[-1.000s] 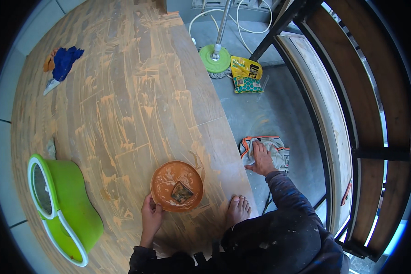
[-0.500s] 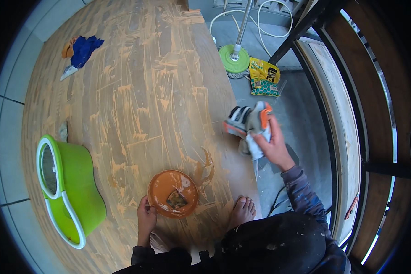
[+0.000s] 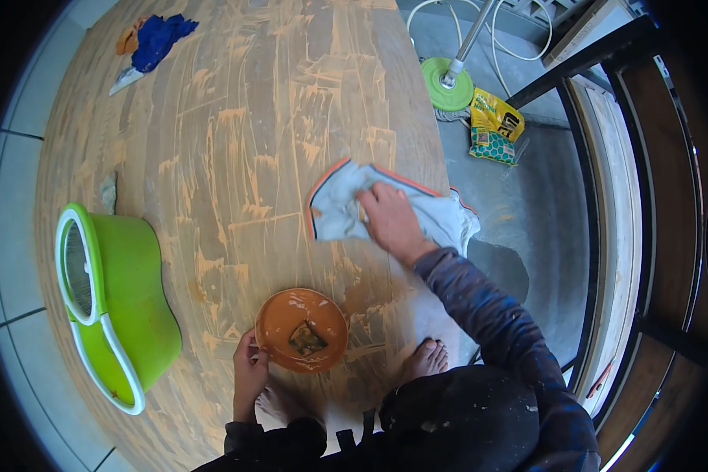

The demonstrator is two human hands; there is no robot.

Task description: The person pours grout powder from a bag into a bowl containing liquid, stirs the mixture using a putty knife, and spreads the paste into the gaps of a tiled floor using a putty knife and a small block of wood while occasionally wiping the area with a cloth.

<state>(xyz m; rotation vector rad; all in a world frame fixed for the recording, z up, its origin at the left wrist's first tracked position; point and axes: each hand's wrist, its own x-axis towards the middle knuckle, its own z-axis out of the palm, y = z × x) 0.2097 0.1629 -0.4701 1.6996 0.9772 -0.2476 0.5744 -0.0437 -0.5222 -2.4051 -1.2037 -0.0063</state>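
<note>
My left hand [image 3: 249, 371] pinches the left rim of a shallow orange bowl [image 3: 274, 311], which is close to my feet. A dark, stained piece of sponge or pad [image 3: 307, 339] lies inside it, with whitish smears around. Over the right edge of the wooden surface, my right hand [image 3: 392, 223] grips a pale grey cloth [image 3: 334, 211] with orange and dark trim. That cloth is spread out, partly on the wood and partly over the edge. My right fingertips are bent into it and slightly blurred. Orange-tan filler streaks cover the wooden surface [image 3: 204, 157].
At left stands a green mop bucket [image 3: 130, 291] with white trim. Blue cloth [image 3: 161, 41] lies far left. Beyond the wood's right edge, a lower grey floor [image 3: 539, 197] holds a green mop [image 3: 448, 85] and a yellow-green bag [image 3: 495, 126]. A dark metal frame [image 3: 582, 71] runs along the right.
My right hand has swung left from above the floor to the wood, and the bunched cloth is now spread out. My left hand stays on the bowl. The view has shifted a little.
</note>
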